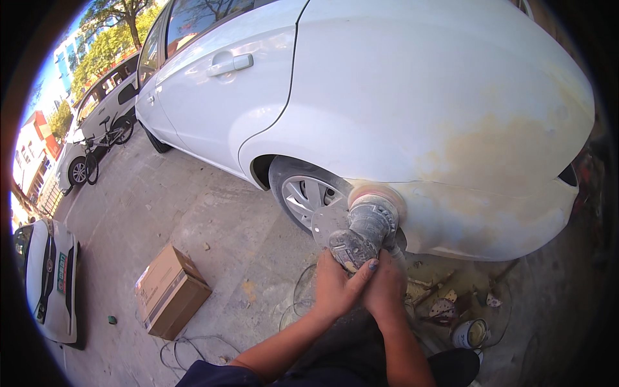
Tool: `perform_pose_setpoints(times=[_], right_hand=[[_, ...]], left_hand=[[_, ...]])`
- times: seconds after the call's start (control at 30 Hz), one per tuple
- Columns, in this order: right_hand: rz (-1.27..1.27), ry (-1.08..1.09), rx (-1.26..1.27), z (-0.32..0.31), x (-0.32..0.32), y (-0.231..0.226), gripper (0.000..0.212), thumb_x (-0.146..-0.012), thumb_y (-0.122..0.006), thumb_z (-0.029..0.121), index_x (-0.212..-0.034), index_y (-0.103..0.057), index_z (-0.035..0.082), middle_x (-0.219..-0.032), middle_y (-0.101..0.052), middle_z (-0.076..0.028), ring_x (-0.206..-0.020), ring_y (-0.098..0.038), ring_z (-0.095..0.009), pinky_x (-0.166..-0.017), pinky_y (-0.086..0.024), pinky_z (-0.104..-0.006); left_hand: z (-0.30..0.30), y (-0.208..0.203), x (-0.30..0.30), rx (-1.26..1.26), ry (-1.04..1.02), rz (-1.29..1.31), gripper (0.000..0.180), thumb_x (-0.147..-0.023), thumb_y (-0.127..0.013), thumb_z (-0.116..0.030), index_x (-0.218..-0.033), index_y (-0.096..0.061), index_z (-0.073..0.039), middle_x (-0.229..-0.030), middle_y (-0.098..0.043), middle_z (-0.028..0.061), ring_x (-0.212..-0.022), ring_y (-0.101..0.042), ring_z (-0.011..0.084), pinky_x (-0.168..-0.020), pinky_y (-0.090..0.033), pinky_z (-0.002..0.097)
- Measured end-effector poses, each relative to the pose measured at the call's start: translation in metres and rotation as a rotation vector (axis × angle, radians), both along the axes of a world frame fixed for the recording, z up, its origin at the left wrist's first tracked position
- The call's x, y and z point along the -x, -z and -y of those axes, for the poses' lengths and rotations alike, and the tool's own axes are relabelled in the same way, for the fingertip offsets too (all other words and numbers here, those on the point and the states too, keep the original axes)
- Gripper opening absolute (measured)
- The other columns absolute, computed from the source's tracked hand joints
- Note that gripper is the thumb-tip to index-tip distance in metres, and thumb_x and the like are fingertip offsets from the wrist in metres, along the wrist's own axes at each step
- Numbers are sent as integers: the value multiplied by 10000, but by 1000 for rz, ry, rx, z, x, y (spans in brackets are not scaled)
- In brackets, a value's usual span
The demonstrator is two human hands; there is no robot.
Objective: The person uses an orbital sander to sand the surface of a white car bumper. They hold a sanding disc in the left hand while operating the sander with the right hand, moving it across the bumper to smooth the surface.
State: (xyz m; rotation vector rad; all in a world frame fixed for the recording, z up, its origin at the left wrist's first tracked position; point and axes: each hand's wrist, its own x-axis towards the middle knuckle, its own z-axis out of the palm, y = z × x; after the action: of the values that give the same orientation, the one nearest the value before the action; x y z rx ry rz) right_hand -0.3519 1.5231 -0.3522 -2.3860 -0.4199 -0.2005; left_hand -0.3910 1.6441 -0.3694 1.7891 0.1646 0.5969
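Both my hands are closed around a dusty grey power sander [373, 222]. My left hand [338, 284] wraps the sander's near end from the left, its thumb lying across toward the other hand. My right hand [385, 284] grips from the right, close against the left one. The sander's round pad [390, 193] meets the white car's rear body panel [445, 155] just behind the wheel arch. Tan filler patches [500, 155] spread over the panel and bumper. Beside the sander is the rear wheel [306, 193], partly covered by a round grey disc [329, 222].
A cardboard box [173, 290] stands on the paved ground to the left. Dark cable [187, 351] loops near it. At lower right are an open can [471, 334] and used sanding discs [443, 308]. Parked cars and a bicycle [103, 138] are further off.
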Motion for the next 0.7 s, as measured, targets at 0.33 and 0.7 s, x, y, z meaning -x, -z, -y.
perform_pose_setpoints(times=[0.33, 0.7], right_hand=[[-44, 74, -249, 30, -1, 1, 505, -855, -804, 280, -1252, -652, 7, -1084, -732, -268, -1023, -702, -519, -863, -560, -539], [-167, -17, -176, 23, -4, 11, 438, -855, -831, 312, -1133, -698, 2, -1015, -759, -248, -1016, -721, -501, -815, -570, -550]], left_hand=[[35, -41, -2, -501, -153, 13, 1057, -843, -877, -535, -1485, -380, 141, -1380, -452, 381, -1265, -449, 539, -1119, -365, 610], [28, -40, -3, -497, -218, 50, 1072, -816, -904, -509, -1485, -369, 135, -1449, -419, 392, -1336, -403, 585, -1172, -297, 659]])
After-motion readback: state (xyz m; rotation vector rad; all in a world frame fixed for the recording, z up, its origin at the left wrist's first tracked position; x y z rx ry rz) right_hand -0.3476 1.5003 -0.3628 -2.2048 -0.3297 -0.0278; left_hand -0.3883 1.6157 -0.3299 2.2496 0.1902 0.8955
